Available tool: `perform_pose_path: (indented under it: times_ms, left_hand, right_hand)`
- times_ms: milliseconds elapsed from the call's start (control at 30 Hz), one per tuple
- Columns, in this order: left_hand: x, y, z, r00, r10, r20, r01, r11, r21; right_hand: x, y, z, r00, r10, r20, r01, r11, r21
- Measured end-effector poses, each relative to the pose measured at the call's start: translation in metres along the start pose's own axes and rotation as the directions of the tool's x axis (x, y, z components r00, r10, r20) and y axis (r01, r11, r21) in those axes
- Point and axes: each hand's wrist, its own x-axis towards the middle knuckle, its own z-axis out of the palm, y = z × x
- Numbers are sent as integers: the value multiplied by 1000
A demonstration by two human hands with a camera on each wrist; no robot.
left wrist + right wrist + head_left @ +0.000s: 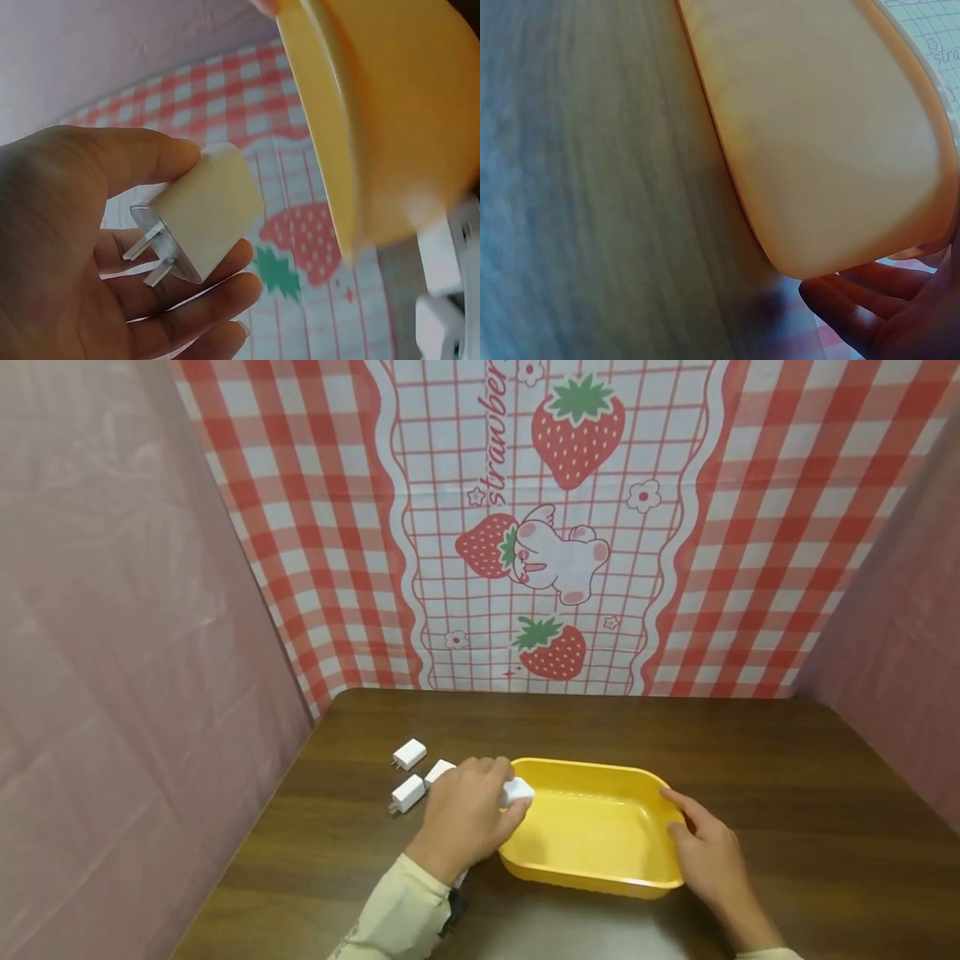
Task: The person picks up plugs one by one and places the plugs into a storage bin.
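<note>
My left hand (pixel 467 814) pinches a white plug-in phone charger (pixel 517 792) between thumb and fingers, at the left rim of a yellow plastic basin (pixel 592 877). In the left wrist view, the charger (pixel 214 210) has its two metal prongs pointing back toward the palm. My right hand (pixel 708 852) holds the basin's right end, thumb and fingers at the rim. The right wrist view shows the basin's outer wall (pixel 832 142) with fingers (pixel 847 307) against its end. No charger is visible on the basin floor.
Left of the basin, several more white chargers lie on the dark wooden table (pixel 315 860): one at the back (pixel 409 754), one nearer (pixel 407 794), one partly behind my left hand (pixel 439 771). A strawberry-print checked cloth (pixel 555 527) hangs behind, with pink cloths at both sides.
</note>
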Motion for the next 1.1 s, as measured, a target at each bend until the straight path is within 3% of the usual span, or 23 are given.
perform_pose_path:
  times_ms: [267,667,967,1100]
  left_hand:
    - [12,42,20,990,144,13,-144,989,39]
    - [23,104,49,950,271,156,-287,954,91]
    - [22,117,59,945,249,211,-267,962,61]
    - [27,117,58,933,205,295,-224,974,31]
  right_hand:
    - [2,2,-4,1000,-6,-5,6,1000,11]
    - [2,5,-9,1000,11,-15,-11,1000,3]
    - [1,4,-2,1000,-14,-25,14,1000,19]
    - [1,4,0,999,-21,-24,21,1000,16]
